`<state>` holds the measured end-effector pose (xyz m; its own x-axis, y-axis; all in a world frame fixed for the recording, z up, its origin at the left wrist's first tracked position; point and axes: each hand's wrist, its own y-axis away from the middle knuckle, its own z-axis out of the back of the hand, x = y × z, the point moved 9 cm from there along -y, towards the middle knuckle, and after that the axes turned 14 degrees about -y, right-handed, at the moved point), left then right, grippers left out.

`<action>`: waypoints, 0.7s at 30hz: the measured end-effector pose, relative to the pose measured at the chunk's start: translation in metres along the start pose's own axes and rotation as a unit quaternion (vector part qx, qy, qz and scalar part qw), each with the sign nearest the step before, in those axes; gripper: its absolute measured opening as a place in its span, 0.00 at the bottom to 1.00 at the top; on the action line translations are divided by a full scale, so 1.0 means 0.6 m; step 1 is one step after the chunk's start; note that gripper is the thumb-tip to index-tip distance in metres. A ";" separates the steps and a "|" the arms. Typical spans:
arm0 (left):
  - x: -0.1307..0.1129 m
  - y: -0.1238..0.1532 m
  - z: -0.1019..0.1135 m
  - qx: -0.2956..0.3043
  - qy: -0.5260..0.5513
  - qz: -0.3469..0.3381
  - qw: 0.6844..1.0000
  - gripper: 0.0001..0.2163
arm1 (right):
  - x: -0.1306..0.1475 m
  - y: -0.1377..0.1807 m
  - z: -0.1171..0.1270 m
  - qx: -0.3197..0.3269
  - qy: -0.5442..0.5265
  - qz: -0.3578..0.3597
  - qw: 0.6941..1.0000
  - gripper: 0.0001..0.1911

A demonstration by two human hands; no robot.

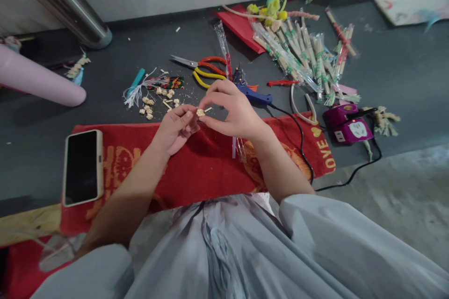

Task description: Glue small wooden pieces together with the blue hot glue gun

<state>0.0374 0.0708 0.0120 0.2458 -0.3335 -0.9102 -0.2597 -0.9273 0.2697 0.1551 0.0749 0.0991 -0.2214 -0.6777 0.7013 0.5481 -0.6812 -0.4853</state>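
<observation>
My left hand point(177, 126) and my right hand point(229, 107) meet over a red cloth point(196, 168). Together they pinch a small pale wooden piece point(201, 112) with a short stick poking out to its right. Both hands have their fingers curled closed around it. Just behind my right hand lies a blue glue gun point(254, 96) with a black cord point(301, 140). More pale wooden bits point(154, 100) lie scattered on the dark floor beyond my left hand.
A phone point(83, 166) lies on the cloth's left end. Orange and yellow pliers point(205, 69) sit behind the hands. Wrapped chopsticks point(308, 53) pile at the back right beside a red sheet point(238, 25). A purple power strip point(347, 126) sits right; a metal post point(59, 0) stands back left.
</observation>
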 end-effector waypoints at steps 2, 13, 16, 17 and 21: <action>-0.005 -0.002 0.006 -0.017 -0.014 -0.016 1.000 0.19 | -0.005 0.001 0.002 -0.004 0.012 -0.004 1.000 0.10; -0.007 -0.007 0.022 -0.062 -0.094 -0.054 0.992 0.20 | -0.025 0.005 -0.001 -0.003 0.053 -0.030 0.998 0.08; -0.007 -0.009 0.024 -0.064 -0.119 -0.065 0.989 0.19 | -0.027 0.005 -0.004 0.000 0.053 -0.034 0.998 0.08; -0.007 -0.009 0.025 -0.067 -0.127 -0.069 0.987 0.19 | -0.028 0.005 -0.004 0.001 0.054 -0.035 0.998 0.07; -0.012 -0.007 0.029 -0.082 -0.151 -0.083 0.982 0.20 | -0.029 0.004 -0.006 0.005 0.061 -0.038 0.997 0.06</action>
<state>0.0204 0.0803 0.0118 -0.0227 -0.1331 -0.9908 -0.0789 -0.9878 0.1345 0.1573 0.0840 0.0837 -0.3582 -0.6538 0.6665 0.5337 -0.7291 -0.4285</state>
